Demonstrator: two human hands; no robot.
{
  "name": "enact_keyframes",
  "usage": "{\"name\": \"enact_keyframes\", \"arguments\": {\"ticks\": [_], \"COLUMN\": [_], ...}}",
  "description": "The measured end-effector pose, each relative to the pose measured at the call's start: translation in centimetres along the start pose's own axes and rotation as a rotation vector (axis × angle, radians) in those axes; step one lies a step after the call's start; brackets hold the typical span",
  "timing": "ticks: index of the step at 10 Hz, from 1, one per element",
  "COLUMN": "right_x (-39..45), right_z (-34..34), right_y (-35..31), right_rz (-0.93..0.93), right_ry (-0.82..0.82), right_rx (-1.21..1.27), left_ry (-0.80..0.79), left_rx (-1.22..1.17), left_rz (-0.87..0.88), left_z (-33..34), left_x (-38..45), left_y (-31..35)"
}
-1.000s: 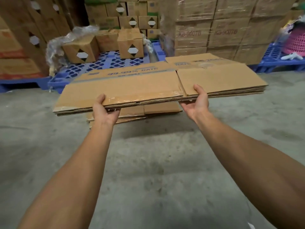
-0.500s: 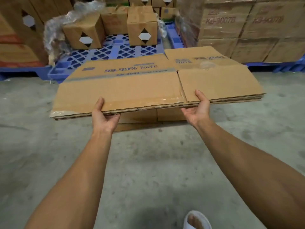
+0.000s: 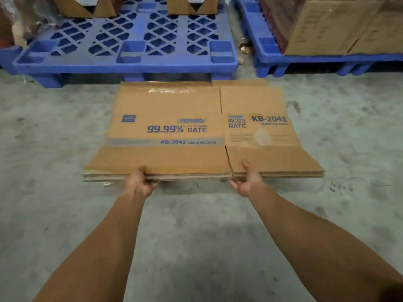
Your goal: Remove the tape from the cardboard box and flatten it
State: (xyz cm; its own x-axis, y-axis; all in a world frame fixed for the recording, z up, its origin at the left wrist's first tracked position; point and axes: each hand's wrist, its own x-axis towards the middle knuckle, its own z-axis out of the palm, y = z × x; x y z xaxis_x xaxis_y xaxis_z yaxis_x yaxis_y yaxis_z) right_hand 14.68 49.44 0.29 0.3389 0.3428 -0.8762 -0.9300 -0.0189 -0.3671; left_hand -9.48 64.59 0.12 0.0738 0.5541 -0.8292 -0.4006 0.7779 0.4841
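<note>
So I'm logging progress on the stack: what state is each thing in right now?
flattened box: folded flat, low over the floor, some tape left at its far edge
left hand: grips the near edge
right hand: grips the near edge
boxes on the blue pallet: still assembled

I'm in a warehouse/stockroom: bare concrete floor (image 3: 196, 247), blue plastic pallets (image 3: 135, 42) w/ cartons (image 3: 331, 25) stacked on them, flattened box (image 3: 174, 127) printed w/ product code KB-2041.
</note>
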Motion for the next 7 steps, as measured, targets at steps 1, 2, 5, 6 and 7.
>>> {"name": "enact_keyframes", "arguments": {"ticks": [1,2,5,6,7], "right_x": [1.5,2.9,6.2,5.9,4.8], "right_z": [1.0,3.4,3.6,2.9,2.2], "right_y": [0.3,-1.0,-2.9,-3.0,-2.2], "right_rz": [-0.004,-0.030,0.000,0.007,0.016], "right_ry": [0.041,0.050,0.042,0.012,0.008], "right_rx": [-0.065,-0.093,-0.213,-0.290,-0.465], "left_ry": [-0.010,0.027,0.187,0.184,0.243], "left_rx": [0.087,0.238,0.169,0.091,0.095], "left_rz": [-0.004,-0.005,0.018,0.079,0.103], "left_z": [-0.1,2.2,2.7,2.9,3.4], "left_x": [2.4,4.0,8.6,8.1,5.9], "left_y": [0.0,2.1,2.0,1.5,-1.8]}}
